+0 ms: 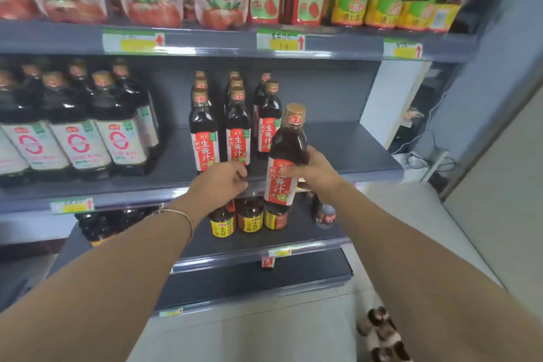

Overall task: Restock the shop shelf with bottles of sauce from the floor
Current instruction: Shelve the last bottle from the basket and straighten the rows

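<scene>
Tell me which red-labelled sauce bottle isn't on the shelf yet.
The bottle gripped by the right hand, held before the shelf edge; the other bottles stand in rows behind.

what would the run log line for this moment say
step: shelving | right hand: grips red-label sauce bottle, upright, off middle shelf | left hand: holds nothing, at shelf front

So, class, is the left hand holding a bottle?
No, the left hand holds nothing; only the right hand grips the red-labelled bottle.
</scene>
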